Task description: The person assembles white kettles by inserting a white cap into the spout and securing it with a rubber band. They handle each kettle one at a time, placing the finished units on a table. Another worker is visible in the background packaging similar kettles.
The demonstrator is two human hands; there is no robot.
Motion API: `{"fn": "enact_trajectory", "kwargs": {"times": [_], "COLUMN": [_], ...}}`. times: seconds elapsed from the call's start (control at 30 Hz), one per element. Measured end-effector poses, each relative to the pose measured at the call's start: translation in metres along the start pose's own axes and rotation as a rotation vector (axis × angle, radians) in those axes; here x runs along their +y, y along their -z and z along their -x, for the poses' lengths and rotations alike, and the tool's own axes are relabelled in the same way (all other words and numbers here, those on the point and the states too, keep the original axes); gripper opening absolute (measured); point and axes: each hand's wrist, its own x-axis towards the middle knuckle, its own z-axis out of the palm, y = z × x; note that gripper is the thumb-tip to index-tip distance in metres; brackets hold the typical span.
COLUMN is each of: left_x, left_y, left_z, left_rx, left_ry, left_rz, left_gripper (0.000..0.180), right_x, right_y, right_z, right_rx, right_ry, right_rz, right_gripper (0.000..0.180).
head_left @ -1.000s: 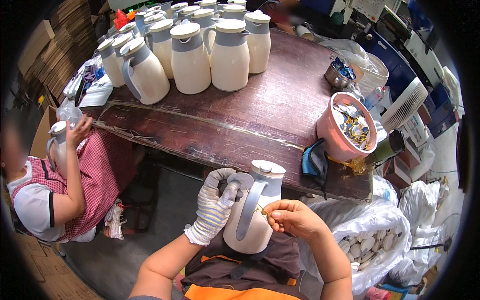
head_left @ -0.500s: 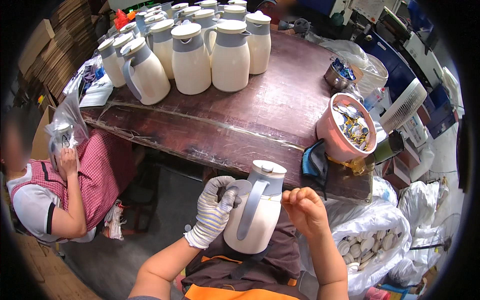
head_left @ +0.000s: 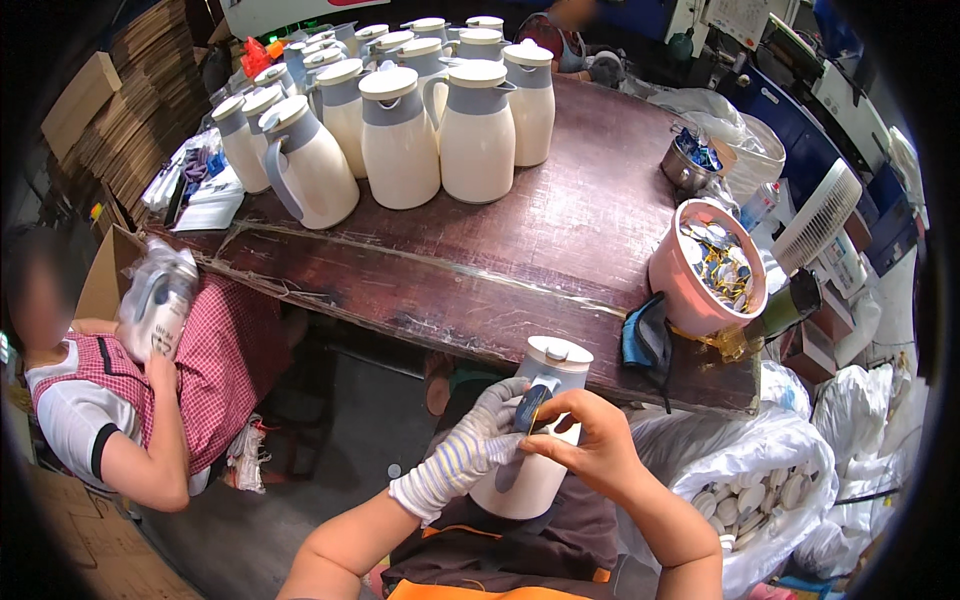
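A cream thermos jug [head_left: 520, 487] with a grey collar and white lid stands upright on my lap, its grey handle toward me. In front of the handle's upper part is a dark blue rounded hang tag [head_left: 531, 407] with a yellowish edge. My left hand [head_left: 478, 440], in a striped white knit glove, holds the tag from the left with closed fingers. Bare, my right hand [head_left: 590, 440] pinches at the tag's right edge, thumb and forefinger nearly meeting. Whether a string lies between those fingertips is too small to tell.
On the dark red table [head_left: 450, 290], several similar jugs [head_left: 400, 150] stand far left. A pink bucket [head_left: 668, 262] of tags sits by the right edge, near a blue-black pouch [head_left: 645, 345]. A bag of white discs [head_left: 690, 440] lies right. At left, a person [head_left: 130, 400] holds a plastic-wrapped jug.
My right hand has moved left from beside the jug to the tag at the handle. The tag now shows its dark blue face. The person at left has raised the wrapped jug.
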Motion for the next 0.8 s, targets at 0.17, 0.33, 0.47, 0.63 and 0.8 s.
{"fn": "enact_trajectory", "kwargs": {"times": [0.17, 0.33, 0.47, 0.63, 0.8], "left_x": [0.017, 0.02, 0.031, 0.037, 0.067], "left_y": [0.007, 0.025, 0.03, 0.032, 0.025], "left_z": [0.003, 0.031, 0.043, 0.05, 0.061], "left_rx": [0.301, 0.342, 0.392, 0.368, 0.465], "left_ry": [0.026, -0.007, -0.01, 0.056, -0.005], "left_rz": [-0.162, -0.12, -0.16, -0.341, -0.347], "left_gripper": [0.053, 0.044, 0.041, 0.026, 0.025], "right_x": [0.033, 0.067, 0.061, 0.048, 0.049], "right_y": [0.024, 0.013, -0.023, -0.039, -0.034], "right_z": [0.006, 0.049, 0.081, 0.091, 0.094], "right_rx": [0.396, 0.217, 0.054, -0.12, 0.242], "right_ry": [-0.107, -0.331, -0.398, -0.002, -0.231], "right_rz": [0.067, -0.181, -0.42, -0.027, -0.251], "right_gripper": [0.011, 0.013, 0.018, 0.025, 0.021]}}
